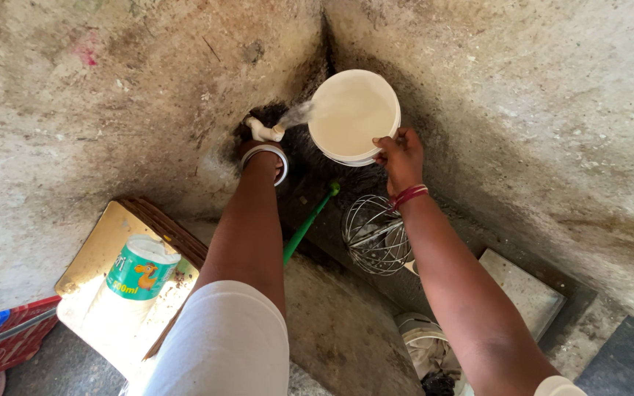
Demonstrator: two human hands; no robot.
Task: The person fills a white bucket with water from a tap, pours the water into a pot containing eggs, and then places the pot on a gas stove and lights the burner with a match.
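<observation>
Fingers, right: right hand (399,155) pinches the rim of a white bucket (354,116), thumb and fingertips closed on the lower edge nearest the camera.
Fingers, left: left hand (262,150) is up at a white tap (264,130); its fingers are hidden behind the wrist, so I cannot tell whether they grip the tap or only rest on it.
Bucket position: held up in the corner of two stained concrete walls (522,88), tilted so its open mouth faces the camera, just right of the tap.
Water: a thin jet (296,114) runs from the tap toward the bucket's left rim.
Handling: plastic, stiff, likely light while near empty, heavier as it fills; the wet rim looks slippery. A one-point pinch seems weak; a better hold would be a full grip on the rim or a palm under the base.
Wrists: a bangle (267,154) on the left, red thread bands (409,194) on the right.
Below: a green hose (308,222) hangs under the tap; a wire whisk (376,236) lies under the right forearm.
Further out: a green-labelled bottle (139,270) on a yellow board (93,257) at left; a flat slab (526,286) at right.
Hard to see: how much water is in the bucket; the bucket's base; a white container (423,337) at the bottom, partly blocked by the arm.
</observation>
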